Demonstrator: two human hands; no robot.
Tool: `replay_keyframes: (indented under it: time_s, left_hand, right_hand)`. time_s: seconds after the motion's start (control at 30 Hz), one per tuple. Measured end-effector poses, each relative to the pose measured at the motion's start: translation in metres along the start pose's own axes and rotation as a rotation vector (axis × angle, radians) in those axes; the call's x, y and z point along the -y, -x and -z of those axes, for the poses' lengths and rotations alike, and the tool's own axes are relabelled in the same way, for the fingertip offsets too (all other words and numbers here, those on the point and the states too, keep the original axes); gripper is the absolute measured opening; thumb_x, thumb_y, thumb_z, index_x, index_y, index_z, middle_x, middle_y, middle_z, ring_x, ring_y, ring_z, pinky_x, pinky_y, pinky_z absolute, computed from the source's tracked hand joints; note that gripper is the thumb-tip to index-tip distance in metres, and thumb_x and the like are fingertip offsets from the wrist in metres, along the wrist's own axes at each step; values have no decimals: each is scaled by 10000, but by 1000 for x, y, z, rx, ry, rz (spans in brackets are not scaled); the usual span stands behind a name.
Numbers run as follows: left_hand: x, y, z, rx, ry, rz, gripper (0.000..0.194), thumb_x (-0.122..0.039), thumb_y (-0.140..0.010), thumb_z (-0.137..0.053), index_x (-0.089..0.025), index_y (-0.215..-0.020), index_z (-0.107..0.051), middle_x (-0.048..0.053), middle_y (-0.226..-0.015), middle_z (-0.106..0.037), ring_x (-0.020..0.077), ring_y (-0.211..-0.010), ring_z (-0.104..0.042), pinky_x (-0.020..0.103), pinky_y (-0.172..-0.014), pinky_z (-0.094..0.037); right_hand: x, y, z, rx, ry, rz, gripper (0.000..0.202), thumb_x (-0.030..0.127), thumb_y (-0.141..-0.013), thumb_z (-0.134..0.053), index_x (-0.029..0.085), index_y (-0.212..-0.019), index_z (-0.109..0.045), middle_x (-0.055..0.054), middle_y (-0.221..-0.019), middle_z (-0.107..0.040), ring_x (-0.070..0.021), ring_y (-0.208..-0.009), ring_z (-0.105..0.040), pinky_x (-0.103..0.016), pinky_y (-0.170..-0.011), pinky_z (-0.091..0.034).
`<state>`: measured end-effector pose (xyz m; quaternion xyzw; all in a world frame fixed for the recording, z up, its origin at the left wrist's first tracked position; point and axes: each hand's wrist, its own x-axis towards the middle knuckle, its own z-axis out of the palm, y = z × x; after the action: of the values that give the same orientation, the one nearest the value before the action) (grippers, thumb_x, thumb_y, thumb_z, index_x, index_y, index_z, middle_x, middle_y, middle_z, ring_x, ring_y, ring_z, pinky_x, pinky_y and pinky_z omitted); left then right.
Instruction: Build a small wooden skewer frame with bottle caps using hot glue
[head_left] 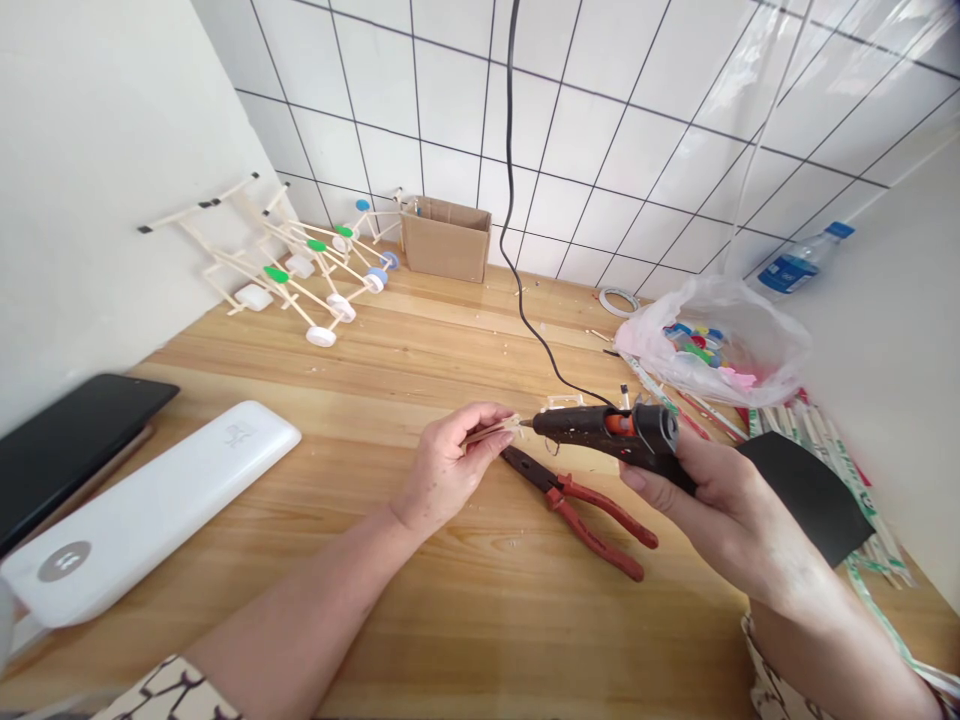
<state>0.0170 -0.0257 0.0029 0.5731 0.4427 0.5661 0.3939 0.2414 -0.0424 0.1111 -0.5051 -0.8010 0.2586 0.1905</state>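
My left hand (450, 455) pinches thin wooden sticks (491, 432) between thumb and fingers, a little above the table. My right hand (727, 500) is wrapped round the handle of a black hot glue gun (585, 425), whose nozzle points left and meets the ends of the sticks; whether it touches them I cannot tell. Just below the glue gun lies a pair of long-nose pliers (592, 520) with red handles. Behind the gun, a small frame of pale sticks (564, 402) is partly hidden. A black cord (512, 180) runs up from the gun.
Stick models with bottle-cap wheels (321, 336) stand at the back left beside a cardboard box (446, 240). A white power bank (165, 510) and a black phone (82, 440) lie left. On the right are a plastic bag of caps (780, 340), a water bottle (799, 262), a tape roll (619, 302) and wrapped chopsticks (847, 450).
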Motion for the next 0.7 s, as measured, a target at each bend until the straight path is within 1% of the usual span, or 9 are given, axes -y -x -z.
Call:
replay_keyframes:
  time_s: [0.17, 0.3, 0.43, 0.5, 0.6, 0.7]
  left_hand:
    - [0, 0, 0, 9, 0, -2, 174, -283, -791, -650, -160, -913, -662, 58, -905, -730, 178, -828, -692, 272, -788, -569]
    - [0, 0, 1, 13, -22, -9, 186, -311, -797, -641, -160, -903, -666, 59, -889, -730, 181, -807, -690, 278, -771, -571]
    - [-2, -1, 1, 10, -30, -10, 173, -313, -800, -639, -165, -884, -669, 52, -865, -732, 176, -788, -690, 264, -753, -571]
    - [-3, -1, 0, 6, -32, -11, 163, -307, -800, -641, -168, -879, -670, 46, -861, -734, 171, -785, -689, 255, -750, -568]
    - [-3, -1, 0, 10, -33, -14, 146, -286, -800, -643, -166, -880, -668, 42, -869, -734, 165, -791, -688, 243, -752, -563]
    - [-3, -1, 0, 14, -27, -16, 139, -272, -802, -641, -165, -886, -666, 42, -876, -733, 161, -796, -687, 237, -754, -560]
  right_hand:
    - [-3, 0, -1, 8, -7, -9, 337, 360, -893, -517, 251, -1207, -575, -4, -797, -639, -186, -781, -594, -222, -578, -461]
    - [-4, 1, -1, -17, 0, -7, 315, 359, -886, -528, 245, -1172, -594, -16, -892, -644, -182, -787, -585, -226, -588, -460]
    - [-4, 1, 0, -13, -7, 9, 361, 341, -889, -527, 253, -1237, -560, -17, -912, -639, -182, -791, -578, -233, -607, -465]
    - [-4, 1, 0, -14, -16, 2, 353, 336, -890, -528, 251, -1230, -567, -13, -865, -637, -172, -749, -571, -231, -587, -458]
    - [-6, 1, -1, -30, -36, -14, 301, 336, -886, -533, 238, -1161, -609, -1, -770, -621, -155, -676, -552, -226, -550, -440]
    - [-5, 1, -1, -57, -54, -13, 281, 343, -877, -543, 234, -1122, -627, 11, -715, -604, -141, -624, -534, -224, -534, -435]
